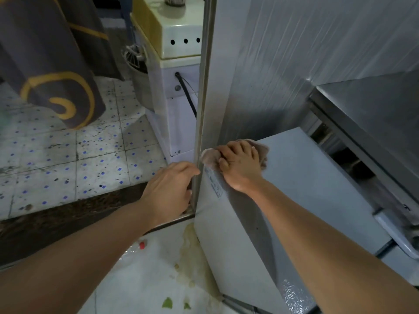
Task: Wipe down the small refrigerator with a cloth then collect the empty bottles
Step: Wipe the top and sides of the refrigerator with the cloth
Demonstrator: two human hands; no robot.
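The small grey refrigerator stands low at the right, seen from above. My right hand presses a pale pinkish cloth onto its top near the far left corner, fingers closed over the cloth. My left hand rests against the metal door frame post just left of the refrigerator, fingers curled around the post's edge. A clear plastic bottle with a red cap lies on the floor under my left forearm, mostly hidden.
A ribbed metal wall panel rises behind the refrigerator. A steel counter stands at the right. A white machine sits beyond the post. A yellowish spill and green scraps mark the floor. A dark patterned curtain hangs at the left.
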